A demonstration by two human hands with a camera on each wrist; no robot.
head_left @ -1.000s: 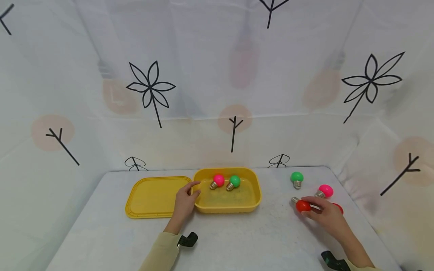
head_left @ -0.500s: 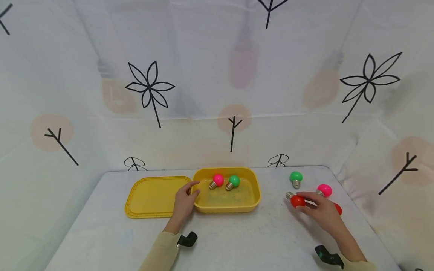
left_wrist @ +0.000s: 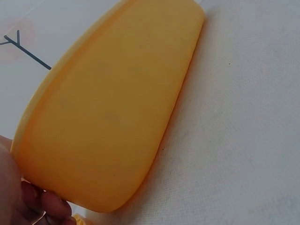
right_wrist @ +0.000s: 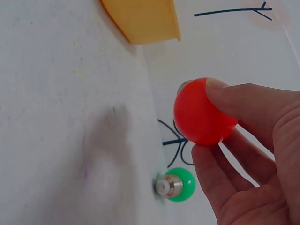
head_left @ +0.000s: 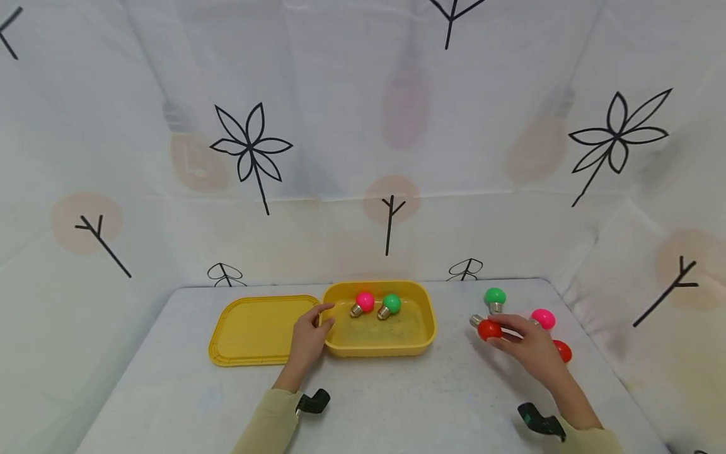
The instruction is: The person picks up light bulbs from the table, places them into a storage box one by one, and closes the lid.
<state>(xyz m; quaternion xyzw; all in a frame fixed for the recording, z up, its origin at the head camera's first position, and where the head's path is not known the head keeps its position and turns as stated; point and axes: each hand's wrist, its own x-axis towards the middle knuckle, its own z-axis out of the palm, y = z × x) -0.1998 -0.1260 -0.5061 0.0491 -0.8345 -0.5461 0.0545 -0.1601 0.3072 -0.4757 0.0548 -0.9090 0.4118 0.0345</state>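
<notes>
My right hand (head_left: 533, 350) pinches a red light bulb (head_left: 489, 330) by its round globe, thumb on one side and fingers on the other. Its metal screw base points away to the left. In the right wrist view the red bulb (right_wrist: 199, 112) hangs above the table, and its shadow falls on the cloth. My left hand (head_left: 308, 343) holds the left end of a yellow plastic box (head_left: 377, 351), with fingertips over the rim. A pink bulb (head_left: 365, 301) and a green bulb (head_left: 392, 303) lie inside. From the left wrist, the box's outer wall (left_wrist: 108, 103) fills the view.
A yellow lid (head_left: 255, 331) lies flat left of the box, partly behind my left hand. On the table's right side lie a green bulb (head_left: 495, 296), a pink bulb (head_left: 543, 318) and another red bulb (head_left: 563, 350). A patterned white cloth (head_left: 340, 239) hangs behind the table.
My right hand has moved left and slightly up with the red bulb, uncovering more of the other red bulb behind it. My left hand and the box have stayed put.
</notes>
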